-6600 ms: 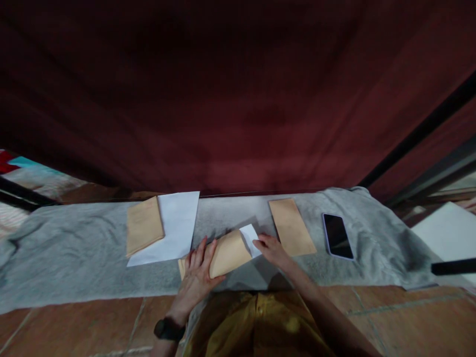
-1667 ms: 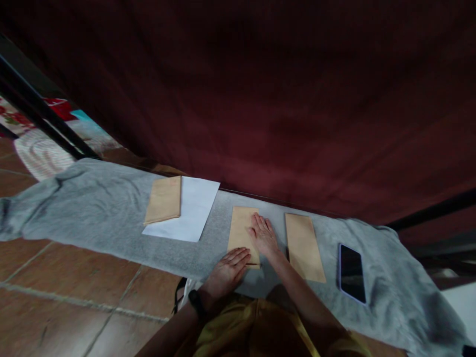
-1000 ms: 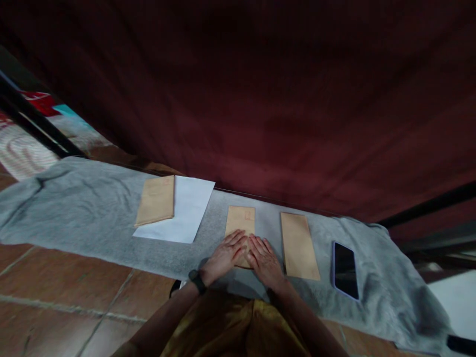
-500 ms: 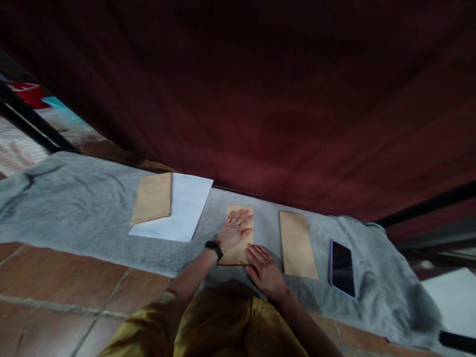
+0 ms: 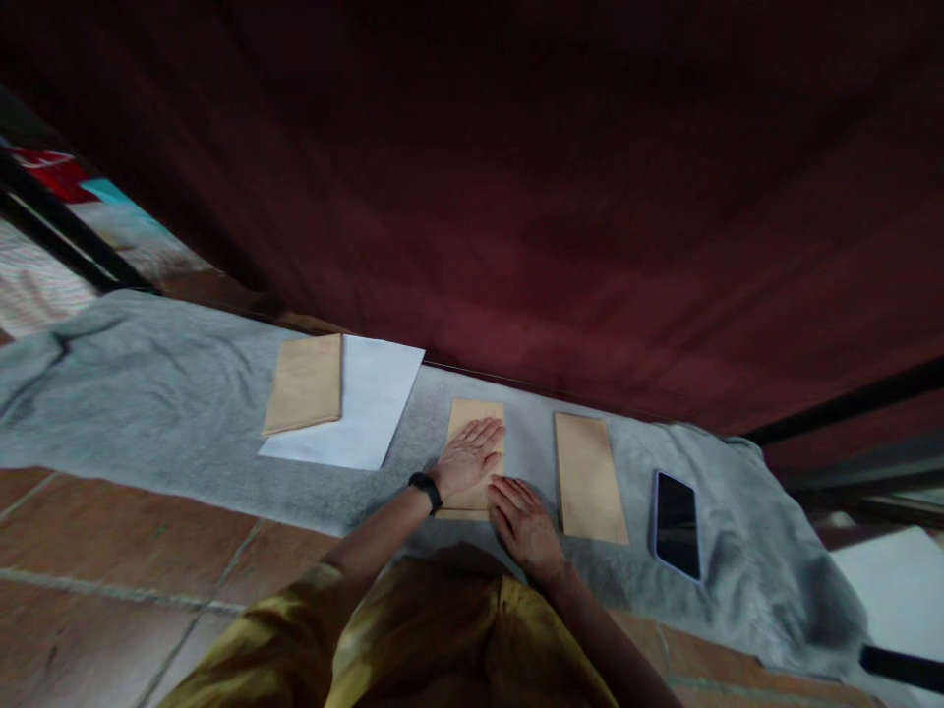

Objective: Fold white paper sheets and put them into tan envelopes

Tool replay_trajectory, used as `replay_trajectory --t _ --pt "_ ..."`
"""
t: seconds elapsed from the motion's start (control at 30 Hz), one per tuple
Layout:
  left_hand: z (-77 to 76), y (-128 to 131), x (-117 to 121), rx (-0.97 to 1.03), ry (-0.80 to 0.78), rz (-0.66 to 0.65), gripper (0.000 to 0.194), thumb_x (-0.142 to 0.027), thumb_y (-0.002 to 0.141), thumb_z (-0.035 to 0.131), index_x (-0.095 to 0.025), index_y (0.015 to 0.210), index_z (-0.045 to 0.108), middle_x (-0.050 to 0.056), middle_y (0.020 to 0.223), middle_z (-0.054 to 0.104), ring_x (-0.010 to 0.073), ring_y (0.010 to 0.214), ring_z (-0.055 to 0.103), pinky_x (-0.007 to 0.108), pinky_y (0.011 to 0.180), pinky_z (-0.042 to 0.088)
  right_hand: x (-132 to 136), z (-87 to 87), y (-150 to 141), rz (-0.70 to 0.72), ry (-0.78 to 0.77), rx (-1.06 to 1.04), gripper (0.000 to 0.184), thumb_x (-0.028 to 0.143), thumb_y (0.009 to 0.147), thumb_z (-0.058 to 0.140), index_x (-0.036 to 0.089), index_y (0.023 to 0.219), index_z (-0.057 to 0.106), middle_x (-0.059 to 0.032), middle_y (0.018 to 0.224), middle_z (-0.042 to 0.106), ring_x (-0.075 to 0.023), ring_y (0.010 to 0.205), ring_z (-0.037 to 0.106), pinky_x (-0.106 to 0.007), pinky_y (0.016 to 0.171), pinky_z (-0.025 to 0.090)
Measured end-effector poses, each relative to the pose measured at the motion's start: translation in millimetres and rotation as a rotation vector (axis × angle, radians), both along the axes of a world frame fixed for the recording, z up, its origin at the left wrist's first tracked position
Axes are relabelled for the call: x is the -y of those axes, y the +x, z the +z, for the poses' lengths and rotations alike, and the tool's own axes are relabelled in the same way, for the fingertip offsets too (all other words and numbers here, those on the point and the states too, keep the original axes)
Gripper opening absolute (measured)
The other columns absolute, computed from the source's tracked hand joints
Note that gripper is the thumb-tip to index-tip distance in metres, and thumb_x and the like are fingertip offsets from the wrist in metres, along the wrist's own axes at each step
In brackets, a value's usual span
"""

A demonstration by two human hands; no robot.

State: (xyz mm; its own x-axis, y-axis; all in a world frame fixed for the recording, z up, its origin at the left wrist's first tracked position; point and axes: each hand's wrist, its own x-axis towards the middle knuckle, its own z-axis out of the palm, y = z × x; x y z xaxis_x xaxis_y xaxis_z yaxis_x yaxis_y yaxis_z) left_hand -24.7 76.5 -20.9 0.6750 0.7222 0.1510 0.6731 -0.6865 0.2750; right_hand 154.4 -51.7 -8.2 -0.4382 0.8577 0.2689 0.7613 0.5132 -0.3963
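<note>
A brown envelope (image 5: 476, 415) lies flat on a grey towel (image 5: 162, 393) spread over the floor. My left hand (image 5: 467, 456), with a black band on its wrist, lies flat on the envelope with fingers stretched out. My right hand (image 5: 522, 519) rests flat beside the envelope's near right corner, fingers apart and touching its edge. Neither hand holds anything.
A second brown envelope (image 5: 589, 476) lies to the right, then a dark phone (image 5: 676, 510). To the left a stack of brown envelopes (image 5: 305, 382) sits on white paper (image 5: 369, 403). Terracotta floor tiles (image 5: 110, 551) lie in front; a dark red curtain (image 5: 516, 197) hangs behind.
Earlier both hands were sliding white paper into the envelope. It then lay flat with both hands pressing on it. My left hand moved up over the envelope; my right stayed at its near edge.
</note>
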Motion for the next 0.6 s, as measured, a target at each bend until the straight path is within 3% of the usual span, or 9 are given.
replay_trajectory --t 0.27,0.43,0.6 --pt "6.0 -16.8 27.0 0.031 -0.105 -0.069 0.051 -0.03 0.105 0.036 -0.018 0.155 0.04 0.008 0.163 0.039 0.0182 0.154 0.029 0.04 0.127 0.019 0.3 2.1 -0.3 -0.009 -0.006 -0.014 0.039 0.027 0.105 0.045 0.022 0.141 0.058 -0.0079 0.143 0.063 -0.0218 0.135 0.055 -0.046 0.119 0.042" --pt "15.7 -35.7 49.7 0.073 -0.184 -0.138 0.05 -0.037 0.107 0.039 -0.021 0.154 0.042 0.007 0.162 0.041 0.019 0.152 0.033 0.04 0.126 0.024 0.1 3.2 -0.5 -0.002 -0.015 -0.021 0.041 0.028 0.105 0.043 0.023 0.144 0.056 -0.0076 0.146 0.061 -0.0217 0.136 0.054 -0.047 0.119 0.04" --pt "21.5 -50.8 83.4 0.151 -0.221 -0.104 0.053 -0.042 0.105 0.045 -0.024 0.155 0.042 0.007 0.159 0.046 0.0193 0.149 0.039 0.042 0.124 0.03 0.3 4.1 0.6 0.008 -0.031 -0.032 0.043 0.027 0.104 0.044 0.022 0.146 0.052 -0.0081 0.147 0.06 -0.0218 0.137 0.053 -0.047 0.119 0.041"
